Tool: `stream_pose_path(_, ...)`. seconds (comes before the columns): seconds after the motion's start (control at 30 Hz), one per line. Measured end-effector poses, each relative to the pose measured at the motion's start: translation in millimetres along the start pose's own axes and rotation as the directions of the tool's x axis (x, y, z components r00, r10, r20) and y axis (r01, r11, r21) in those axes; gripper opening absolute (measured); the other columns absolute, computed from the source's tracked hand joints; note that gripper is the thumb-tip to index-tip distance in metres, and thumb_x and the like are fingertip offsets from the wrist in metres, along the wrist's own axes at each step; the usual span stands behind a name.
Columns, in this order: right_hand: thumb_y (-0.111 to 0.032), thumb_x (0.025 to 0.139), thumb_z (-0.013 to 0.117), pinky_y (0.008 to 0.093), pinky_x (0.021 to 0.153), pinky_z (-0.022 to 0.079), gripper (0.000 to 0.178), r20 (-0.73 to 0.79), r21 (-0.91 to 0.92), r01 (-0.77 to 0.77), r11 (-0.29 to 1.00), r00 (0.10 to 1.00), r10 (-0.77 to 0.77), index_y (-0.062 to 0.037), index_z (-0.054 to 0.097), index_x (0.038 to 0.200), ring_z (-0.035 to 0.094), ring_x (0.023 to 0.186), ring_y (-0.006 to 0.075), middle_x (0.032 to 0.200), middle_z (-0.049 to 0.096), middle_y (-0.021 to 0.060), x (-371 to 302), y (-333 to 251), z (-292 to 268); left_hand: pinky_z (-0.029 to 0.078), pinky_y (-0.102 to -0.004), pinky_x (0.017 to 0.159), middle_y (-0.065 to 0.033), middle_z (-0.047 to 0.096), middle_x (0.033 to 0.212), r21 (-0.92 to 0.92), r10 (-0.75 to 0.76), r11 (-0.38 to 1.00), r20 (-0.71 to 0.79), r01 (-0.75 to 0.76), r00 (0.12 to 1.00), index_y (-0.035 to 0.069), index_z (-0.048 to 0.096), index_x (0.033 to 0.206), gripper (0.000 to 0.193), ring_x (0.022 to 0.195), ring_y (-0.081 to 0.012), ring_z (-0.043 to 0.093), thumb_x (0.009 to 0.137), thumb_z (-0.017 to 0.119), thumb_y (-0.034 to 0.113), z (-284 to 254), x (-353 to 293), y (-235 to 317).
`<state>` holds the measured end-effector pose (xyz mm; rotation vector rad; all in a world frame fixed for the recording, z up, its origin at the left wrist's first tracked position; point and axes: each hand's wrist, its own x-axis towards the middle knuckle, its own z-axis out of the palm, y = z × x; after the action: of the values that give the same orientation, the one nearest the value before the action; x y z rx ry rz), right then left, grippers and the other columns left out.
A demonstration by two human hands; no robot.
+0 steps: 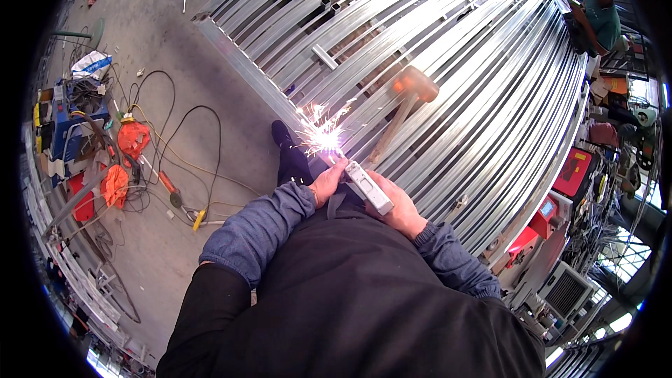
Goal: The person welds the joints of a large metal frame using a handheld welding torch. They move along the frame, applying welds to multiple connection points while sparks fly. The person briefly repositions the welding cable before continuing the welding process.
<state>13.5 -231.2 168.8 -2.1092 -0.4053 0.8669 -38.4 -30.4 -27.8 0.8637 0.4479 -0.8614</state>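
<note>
At the frame's centre, the right hand (400,206) grips a pale boxy tool (369,189), its fingers mostly hidden behind it. The left hand (326,185) has its fingers bunched beside the tool's upper end; I cannot tell whether they pinch anything. Sparks (325,136) flare just above.

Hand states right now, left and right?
Left hand: curled at the front end of the grey handheld tool; whether it grips cannot be told.
Right hand: closed, holding the grey handheld tool.
</note>
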Motion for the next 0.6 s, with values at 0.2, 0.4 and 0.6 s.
stream_pose_path(0.2,-0.015,0.079,0.078,0.0446,0.101,0.051,0.080,-0.013,0.000,0.017,1.000,1.000,-0.017,-0.0089,0.042,0.151,0.060,0.120,0.0377,0.135,0.061,0.0152,-3,6,2,0.043,-0.0337,0.109,-0.0076,0.065,0.130,-0.052,-0.005,0.999,0.030,0.006,1.000,0.003,0.060,0.135,0.058,0.119,-0.0174,0.060,0.112,0.035,0.050,10,-6,11)
stream_pose_path(0.4,-0.014,0.080,0.077,0.0439,0.102,0.051,0.080,0.007,0.002,-0.014,1.000,1.000,0.014,-0.0086,0.042,0.151,0.059,0.122,0.0362,0.138,0.059,0.0145,-20,6,-6,0.043,-0.0344,0.109,-0.0073,0.065,0.131,0.031,-0.037,0.999,0.128,0.033,0.991,0.002,0.059,0.136,0.058,0.120,-0.0168,0.058,0.112,0.034,0.048,22,-13,23)
stream_pose_path(0.6,-0.013,0.082,0.075,0.0429,0.101,0.052,0.077,0.004,-0.019,-0.016,1.000,1.000,0.016,-0.0081,0.042,0.151,0.060,0.122,0.0353,0.138,0.060,0.0144,-41,15,-10,0.042,-0.0360,0.111,-0.0084,0.063,0.134,0.020,-0.117,0.993,0.250,0.116,0.961,0.000,0.057,0.139,0.057,0.124,-0.0179,0.058,0.113,0.035,0.045,31,-9,13)
